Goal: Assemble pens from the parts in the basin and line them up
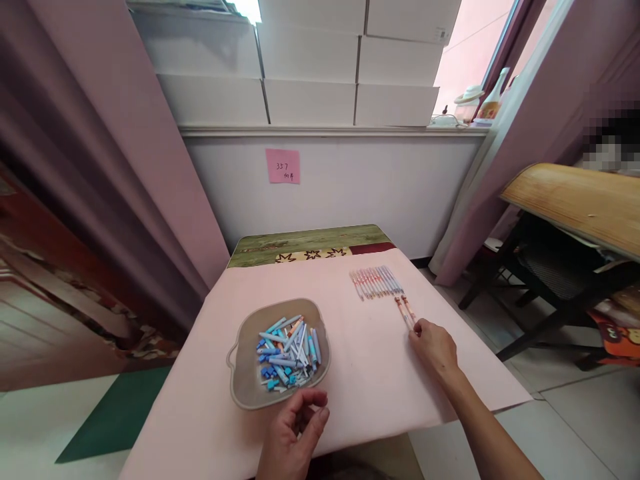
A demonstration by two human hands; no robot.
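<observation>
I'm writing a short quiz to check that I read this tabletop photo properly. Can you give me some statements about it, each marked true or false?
1. The basin stands to the left of the row of pens. True.
2. The left hand is deep inside the basin. False: it is by the basin's near edge, fingers curled.
3. The right hand has its fingertips at the near ends of two pens. True.
4. The pink note lies on the table. False: it is on the wall beyond.
5. Everything in the basin is blue. False: some orange shows too.
</observation>
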